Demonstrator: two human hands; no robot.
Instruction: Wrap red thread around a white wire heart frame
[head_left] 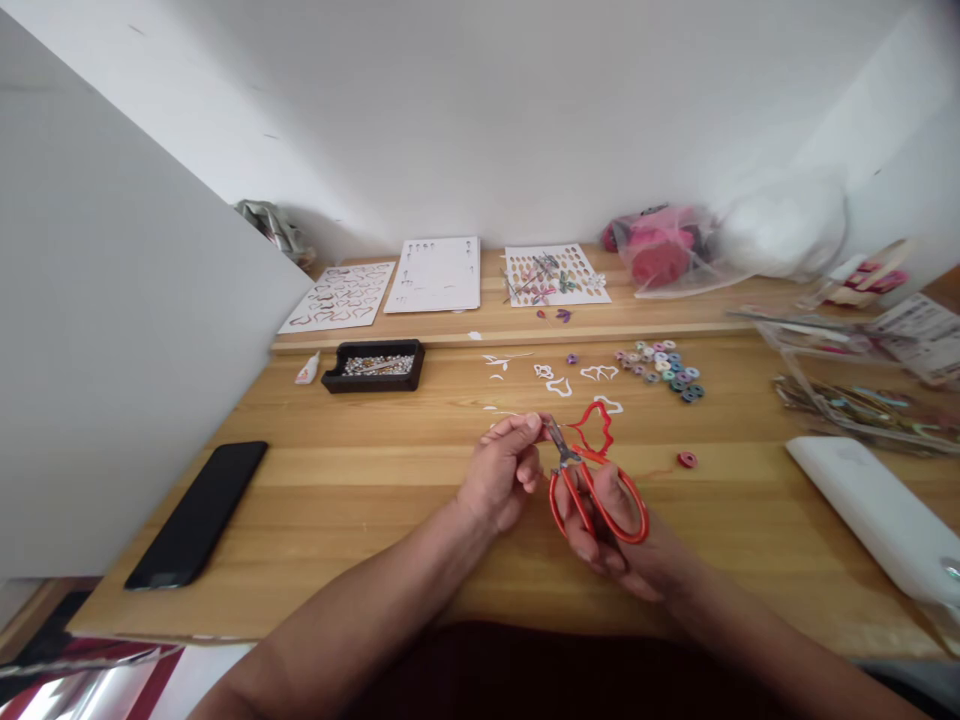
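My right hand grips a pair of red-handled scissors, with fingers and thumb in the loops. Their metal blades point up and left, right at the fingertips of my left hand. Those left fingers are closed in a pinch on the thin stem of a red wing-shaped outline, which sticks out to the right behind the blades. The exact pinch point is hidden by the fingers. On the table to the right lies a red thread bobbin, a faint thread trailing from it towards my right hand.
White cut-out shapes lie beyond my hands, near several coloured bobbins. Leftward are a black tray of small bits, a glue bottle and a black phone. A white case lies right; patterned sheets line the raised shelf.
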